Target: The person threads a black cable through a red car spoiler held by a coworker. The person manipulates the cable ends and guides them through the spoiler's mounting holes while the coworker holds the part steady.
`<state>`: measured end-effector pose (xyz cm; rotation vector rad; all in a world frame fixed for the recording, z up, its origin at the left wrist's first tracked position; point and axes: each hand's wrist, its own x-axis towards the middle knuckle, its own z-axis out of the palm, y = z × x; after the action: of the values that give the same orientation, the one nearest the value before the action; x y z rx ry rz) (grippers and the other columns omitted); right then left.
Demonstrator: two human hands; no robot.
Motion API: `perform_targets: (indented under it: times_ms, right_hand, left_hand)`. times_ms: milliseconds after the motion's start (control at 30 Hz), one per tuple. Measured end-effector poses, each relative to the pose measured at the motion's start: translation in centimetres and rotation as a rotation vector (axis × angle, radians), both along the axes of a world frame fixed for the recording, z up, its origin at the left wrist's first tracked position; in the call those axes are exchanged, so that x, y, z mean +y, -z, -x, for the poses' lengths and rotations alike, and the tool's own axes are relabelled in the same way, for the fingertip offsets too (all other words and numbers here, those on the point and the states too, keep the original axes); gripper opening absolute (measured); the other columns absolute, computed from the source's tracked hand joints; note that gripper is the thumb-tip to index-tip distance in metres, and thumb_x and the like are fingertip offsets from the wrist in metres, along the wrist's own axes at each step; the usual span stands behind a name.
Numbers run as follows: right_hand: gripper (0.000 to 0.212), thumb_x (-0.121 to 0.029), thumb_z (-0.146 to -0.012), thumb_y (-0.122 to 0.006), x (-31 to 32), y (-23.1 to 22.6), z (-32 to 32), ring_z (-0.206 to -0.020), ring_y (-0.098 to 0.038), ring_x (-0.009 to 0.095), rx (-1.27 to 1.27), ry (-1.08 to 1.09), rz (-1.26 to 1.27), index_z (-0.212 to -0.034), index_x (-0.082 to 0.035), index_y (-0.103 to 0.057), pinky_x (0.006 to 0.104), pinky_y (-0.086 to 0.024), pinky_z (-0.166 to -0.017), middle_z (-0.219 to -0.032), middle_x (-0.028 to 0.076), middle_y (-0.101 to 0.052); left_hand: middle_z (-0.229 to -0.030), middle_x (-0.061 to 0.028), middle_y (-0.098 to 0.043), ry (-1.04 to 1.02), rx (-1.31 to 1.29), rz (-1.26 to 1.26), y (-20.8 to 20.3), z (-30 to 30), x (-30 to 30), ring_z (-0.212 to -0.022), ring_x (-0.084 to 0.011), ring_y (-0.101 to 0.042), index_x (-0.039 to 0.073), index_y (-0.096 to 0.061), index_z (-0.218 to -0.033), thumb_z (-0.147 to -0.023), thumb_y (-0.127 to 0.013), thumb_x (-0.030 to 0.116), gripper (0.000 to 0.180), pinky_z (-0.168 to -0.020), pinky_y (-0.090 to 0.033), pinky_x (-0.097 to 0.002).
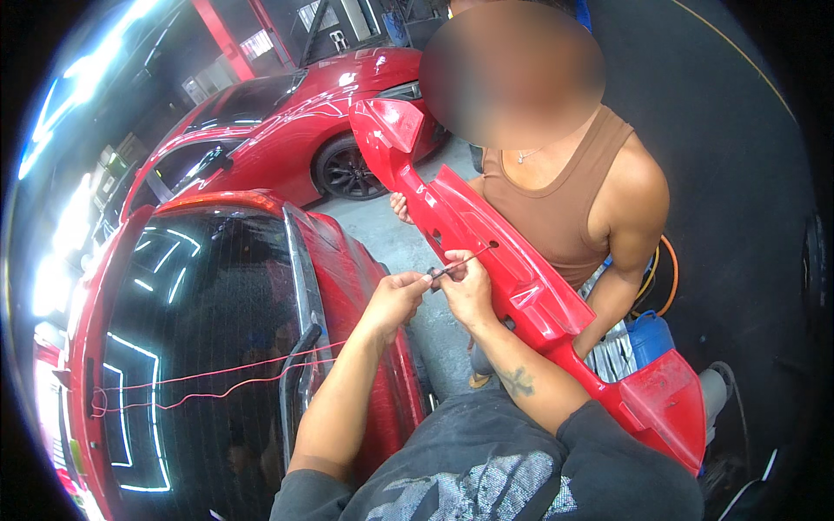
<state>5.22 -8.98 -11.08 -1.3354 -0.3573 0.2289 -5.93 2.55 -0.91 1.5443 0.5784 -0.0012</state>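
The left hand [395,304] pinches a small dark piece [436,275], perhaps a connector, between fingertips at its two o'clock; the right hand [469,293] grips it from four o'clock. A thin dark wire [474,255] runs toward two o'clock, reaching the red spoiler [465,215], gripped by a co-worker's hand [400,207] at eleven. Beyond, towards ten, stands a red car [282,130].

- Car spoiler [540,293] is bright red.
- Tank top [552,204] is plain brown.
- T-shirt [469,473] is charcoal, with pale speckled print.
- Loose wires [278,357] are red.
- Container [651,339] is blue.
- Hoses [675,273] show orange and yellow.
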Motion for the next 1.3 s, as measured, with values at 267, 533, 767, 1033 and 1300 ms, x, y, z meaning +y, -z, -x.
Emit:
perform_targets:
  times_ms: [267, 533, 767, 1033, 1300]
  right_hand:
    - [0.016, 0.004, -0.092, -0.067, -3.6, -3.9, 3.7, -0.101, -0.068, 0.028, -0.264, 0.346, 0.010, -0.103, -0.003, -0.056, 0.0419, -0.056, -0.091, -0.098, 0.013, -0.063]
    - [0.034, -0.021, -0.102, -0.066, -4.9, -7.1, -0.2, -0.105, -0.071, 0.028, -0.664, 0.151, 0.374, -0.133, -0.008, -0.059, 0.0509, -0.045, -0.101, -0.101, 0.009, -0.077]
    - [0.053, -0.020, -0.105, -0.068, -4.7, -9.1, -0.8, -0.095, -0.076, 0.018, -0.288, -0.193, 0.179, -0.151, -0.003, -0.046, 0.0422, -0.049, -0.101, -0.102, 0.011, -0.081]
    - [0.055, -0.005, -0.103, -0.069, -6.1, -10.4, -0.1, -0.092, -0.073, 0.015, -0.135, -0.217, -0.262, -0.152, 0.003, -0.044, 0.0282, -0.056, -0.087, -0.104, 0.016, -0.079]
    - [0.059, -0.044, -0.111, -0.056, -9.7, -9.0, 1.2, -0.085, -0.071, 0.014, -0.323, -0.082, -0.509, -0.141, 0.007, -0.056, 0.0313, -0.056, -0.083, -0.102, 0.019, -0.075]
  left_hand:
    - [-0.065, 0.0066, -0.053, 0.002, -0.003, 0.058, -1.1, 0.1, 0.0, -0.050, -0.0033, -0.043, 0.007, -0.072, -0.137, -0.108, -0.067, 0.017, 0.031, -0.045, -0.033, -0.0205]
    - [-0.072, 0.0065, -0.053, 0.147, -0.023, 0.136, -2.6, 1.0, -0.9, -0.056, -0.0032, -0.044, 0.018, -0.046, -0.166, -0.107, -0.064, 0.011, 0.062, -0.050, -0.035, -0.0204]
    - [-0.074, 0.0059, -0.051, 0.194, -0.104, 0.157, -2.9, 1.5, -1.5, -0.059, -0.0052, -0.043, 0.020, -0.040, -0.170, -0.106, -0.063, 0.008, 0.069, -0.053, -0.036, -0.0235]
    - [-0.069, -0.0131, -0.065, 0.150, -0.111, -0.897, -0.6, 0.9, -2.7, -0.070, -0.0286, -0.070, 0.009, -0.071, -0.130, -0.103, -0.067, 0.020, 0.029, -0.066, -0.053, -0.0441]
    - [-0.093, -0.0172, -0.075, 0.070, -0.316, -1.289, 2.2, -0.4, -1.5, -0.087, -0.0414, -0.075, 0.010, -0.078, -0.118, -0.102, -0.066, 0.020, 0.022, -0.077, -0.059, -0.0520]
